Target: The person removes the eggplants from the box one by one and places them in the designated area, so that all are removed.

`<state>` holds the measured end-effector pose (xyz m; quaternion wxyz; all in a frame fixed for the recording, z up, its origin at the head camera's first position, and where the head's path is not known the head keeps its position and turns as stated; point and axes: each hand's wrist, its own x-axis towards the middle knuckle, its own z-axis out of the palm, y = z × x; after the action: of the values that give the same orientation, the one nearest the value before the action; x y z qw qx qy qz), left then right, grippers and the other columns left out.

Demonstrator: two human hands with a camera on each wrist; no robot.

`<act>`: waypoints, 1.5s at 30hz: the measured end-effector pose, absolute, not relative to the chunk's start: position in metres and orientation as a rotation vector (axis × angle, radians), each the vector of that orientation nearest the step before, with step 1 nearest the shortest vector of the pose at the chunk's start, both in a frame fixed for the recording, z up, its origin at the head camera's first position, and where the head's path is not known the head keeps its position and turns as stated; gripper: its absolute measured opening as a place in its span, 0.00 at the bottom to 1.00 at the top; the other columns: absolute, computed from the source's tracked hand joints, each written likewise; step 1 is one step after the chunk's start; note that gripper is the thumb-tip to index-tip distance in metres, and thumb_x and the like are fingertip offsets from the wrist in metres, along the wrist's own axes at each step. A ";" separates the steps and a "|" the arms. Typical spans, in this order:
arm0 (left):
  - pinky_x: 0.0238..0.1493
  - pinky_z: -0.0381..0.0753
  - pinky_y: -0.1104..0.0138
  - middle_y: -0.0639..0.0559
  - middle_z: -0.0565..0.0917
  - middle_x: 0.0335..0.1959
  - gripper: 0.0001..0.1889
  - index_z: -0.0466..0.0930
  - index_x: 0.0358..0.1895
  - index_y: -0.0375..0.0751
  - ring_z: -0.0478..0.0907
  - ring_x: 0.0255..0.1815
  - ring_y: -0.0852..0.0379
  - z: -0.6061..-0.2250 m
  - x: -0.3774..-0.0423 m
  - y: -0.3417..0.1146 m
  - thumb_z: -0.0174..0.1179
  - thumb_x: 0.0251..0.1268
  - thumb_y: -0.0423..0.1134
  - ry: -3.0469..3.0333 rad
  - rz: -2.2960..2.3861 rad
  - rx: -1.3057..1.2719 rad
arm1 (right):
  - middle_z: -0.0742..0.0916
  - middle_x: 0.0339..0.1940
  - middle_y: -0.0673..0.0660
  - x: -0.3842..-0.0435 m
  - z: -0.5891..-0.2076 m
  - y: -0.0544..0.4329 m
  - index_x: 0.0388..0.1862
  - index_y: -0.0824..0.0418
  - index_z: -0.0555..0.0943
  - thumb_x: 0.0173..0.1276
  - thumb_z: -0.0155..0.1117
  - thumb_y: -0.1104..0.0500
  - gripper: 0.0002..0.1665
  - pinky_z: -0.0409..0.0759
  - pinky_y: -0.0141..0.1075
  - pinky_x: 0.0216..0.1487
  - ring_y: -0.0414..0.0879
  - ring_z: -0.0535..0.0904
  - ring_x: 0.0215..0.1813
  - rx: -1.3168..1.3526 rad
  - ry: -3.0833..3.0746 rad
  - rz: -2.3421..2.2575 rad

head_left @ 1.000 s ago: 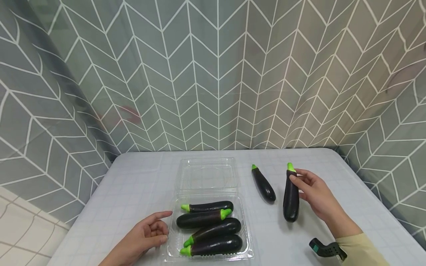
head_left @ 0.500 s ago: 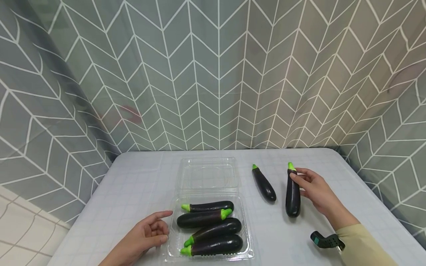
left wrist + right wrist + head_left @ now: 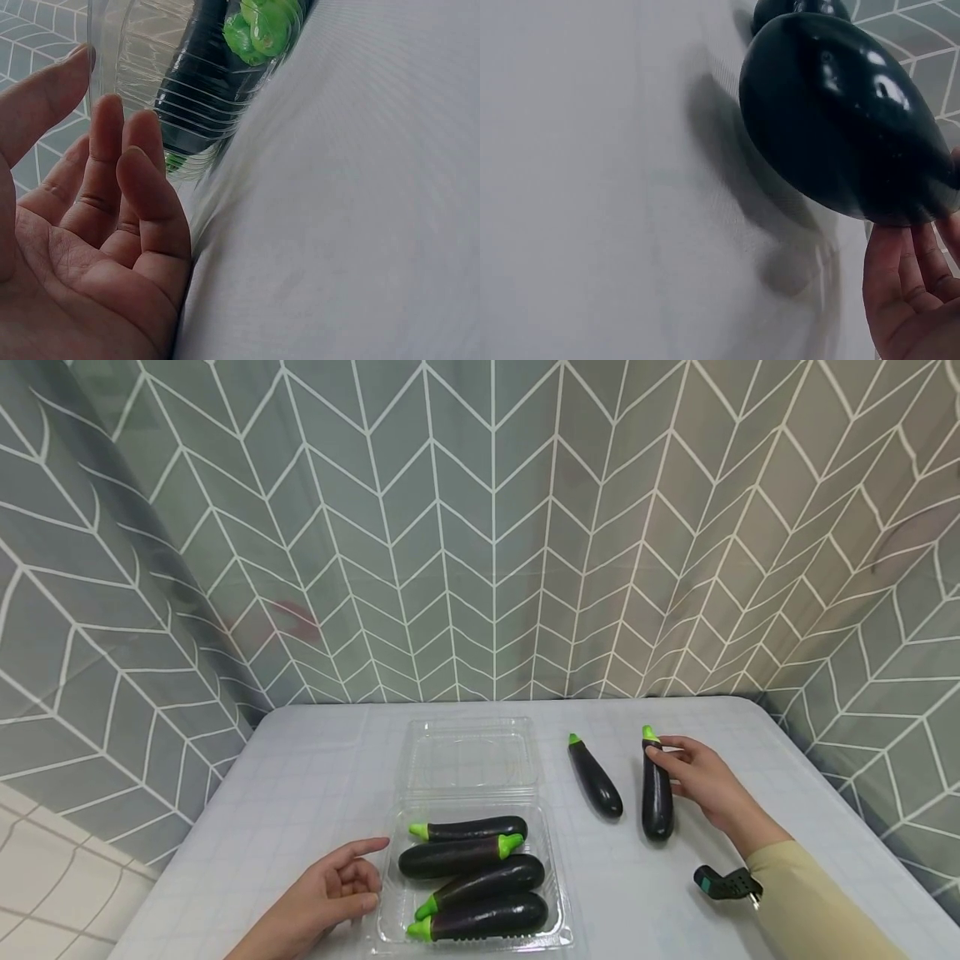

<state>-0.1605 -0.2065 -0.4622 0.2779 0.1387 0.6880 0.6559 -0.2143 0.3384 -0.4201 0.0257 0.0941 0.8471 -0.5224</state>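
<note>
My right hand (image 3: 701, 777) pinches a dark purple eggplant (image 3: 657, 806) near its green stem, thumb on top and fingers along the far side. In the right wrist view the held eggplant (image 3: 840, 120) shows its glossy rounded end close over the cloth, with a shadow beside it. A second eggplant (image 3: 596, 781) lies to its left on the table. My left hand (image 3: 330, 893) rests at the left side of a clear plastic box (image 3: 558, 902), fingers loosely bent, fingertips right at the wall. Several eggplants (image 3: 487, 914) lie inside the box, green stems pointing both ways.
The box's clear lid (image 3: 471, 756) is folded back flat toward the far side. A white cloth covers the table (image 3: 315, 777). Grey curtains with white zigzag lines (image 3: 491, 527) hang behind and at both sides. A black strap (image 3: 726, 883) sits at the right wrist.
The right hand has shifted the held eggplant slightly, its rounded end moving toward the far edge. The left hand and the eggplants in the box stay put.
</note>
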 end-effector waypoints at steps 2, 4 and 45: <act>0.38 0.76 0.70 0.43 0.78 0.43 0.35 0.53 0.75 0.31 0.74 0.38 0.58 -0.463 -0.160 -0.207 0.59 0.71 0.32 1.852 1.757 0.363 | 0.72 0.63 0.71 -0.218 -0.421 0.338 0.74 0.69 0.60 0.71 0.59 0.37 0.48 0.80 0.44 0.51 0.52 0.77 0.54 0.295 2.629 -1.589; 0.38 0.76 0.69 0.43 0.78 0.43 0.35 0.53 0.76 0.32 0.74 0.38 0.58 -0.462 -0.159 -0.207 0.59 0.71 0.33 1.853 1.753 0.348 | 0.73 0.62 0.71 -0.222 -0.422 0.337 0.74 0.69 0.61 0.71 0.59 0.37 0.47 0.80 0.43 0.49 0.51 0.78 0.52 0.303 2.645 -1.558; 0.40 0.78 0.69 0.44 0.79 0.42 0.35 0.53 0.75 0.30 0.75 0.38 0.57 -0.462 -0.161 -0.206 0.60 0.70 0.31 1.814 1.778 0.341 | 0.80 0.52 0.71 -0.271 -0.426 0.346 0.60 0.75 0.75 0.71 0.60 0.43 0.36 0.78 0.41 0.41 0.54 0.79 0.45 0.186 2.848 -1.080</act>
<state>-0.1605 -0.2060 -0.4620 0.2852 0.1275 0.6784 0.6650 -0.2709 0.3457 -0.4261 0.0449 0.0608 0.9323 -0.3536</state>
